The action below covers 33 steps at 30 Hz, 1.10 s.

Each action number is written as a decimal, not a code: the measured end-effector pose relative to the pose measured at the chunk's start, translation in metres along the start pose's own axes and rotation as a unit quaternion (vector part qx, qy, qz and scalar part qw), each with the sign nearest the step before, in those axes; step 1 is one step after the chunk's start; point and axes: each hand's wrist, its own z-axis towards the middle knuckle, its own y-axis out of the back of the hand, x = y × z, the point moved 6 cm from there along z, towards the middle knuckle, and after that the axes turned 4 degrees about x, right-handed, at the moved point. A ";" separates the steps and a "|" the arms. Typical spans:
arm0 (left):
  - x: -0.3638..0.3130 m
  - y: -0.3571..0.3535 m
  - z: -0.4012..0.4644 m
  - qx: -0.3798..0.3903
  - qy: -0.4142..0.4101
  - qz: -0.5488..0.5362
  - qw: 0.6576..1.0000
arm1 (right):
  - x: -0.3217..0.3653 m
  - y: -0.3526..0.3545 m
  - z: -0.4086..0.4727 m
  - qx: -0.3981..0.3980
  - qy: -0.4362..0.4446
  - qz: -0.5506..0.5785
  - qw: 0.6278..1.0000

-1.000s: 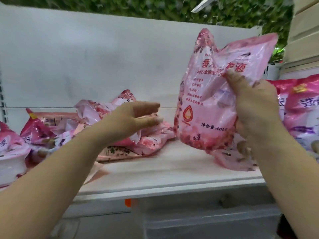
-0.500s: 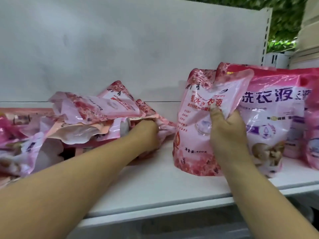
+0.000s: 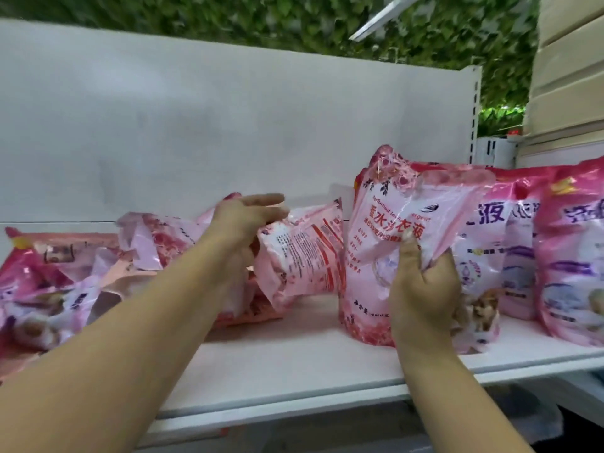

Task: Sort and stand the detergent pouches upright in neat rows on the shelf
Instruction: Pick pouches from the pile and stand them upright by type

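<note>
My right hand [image 3: 421,289] grips a pink detergent pouch [image 3: 382,230] that stands upright on the white shelf [image 3: 294,361], right of centre. My left hand [image 3: 243,223] holds a second pink pouch [image 3: 304,253] by its left edge, tilted and lifted off the pile, its printed back facing me. A loose heap of pink pouches [image 3: 65,282] lies flat across the shelf's left part. To the right, upright pouches with purple print [image 3: 568,253] stand side by side, one just behind my right hand.
The shelf's white back panel [image 3: 228,135] rises behind everything, with a slotted upright post [image 3: 474,116] at its right end. Green foliage [image 3: 294,21] shows above. Beige boards [image 3: 568,76] stand at the far right. A lower level sits under the shelf edge.
My right hand lowered its pouch from the air onto the shelf and keeps hold. My left hand reached into the heap and now lifts a pouch out toward the right.
</note>
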 end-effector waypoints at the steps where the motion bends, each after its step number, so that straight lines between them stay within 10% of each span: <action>1: -0.014 0.000 -0.003 0.000 -0.013 -0.036 0.999 | 0.001 0.000 0.000 0.003 -0.001 -0.001 1.000; 9: -0.150 0.046 -0.026 -0.092 -0.226 0.099 0.965 | 0.004 -0.009 -0.001 0.057 -0.042 0.016 0.997; 14: -0.189 0.074 -0.026 -0.193 -0.293 0.358 0.865 | 0.001 -0.013 -0.001 0.074 -0.048 0.016 0.996; 19: -0.150 0.095 0.007 -0.117 -0.149 0.511 0.839 | 0.005 -0.018 -0.002 0.086 -0.053 0.026 0.995; 22: -0.083 0.117 0.022 -0.073 0.002 0.438 0.896 | 0.004 -0.021 -0.003 0.095 -0.053 0.029 0.994; 26: -0.054 0.140 0.031 -0.056 -0.013 0.366 0.929 | 0.004 -0.021 -0.003 0.109 -0.058 0.048 0.991; 28: -0.054 0.147 0.039 -0.045 0.001 0.450 0.892 | 0.005 -0.023 -0.002 0.118 -0.058 0.053 0.990; 30: -0.062 0.147 0.040 -0.104 -0.013 0.610 0.785 | 0.005 -0.026 0.000 0.130 -0.044 0.056 0.989; 33: -0.077 0.073 -0.002 -0.115 -0.227 0.708 0.658 | 0.003 -0.029 0.001 0.135 -0.018 0.043 0.990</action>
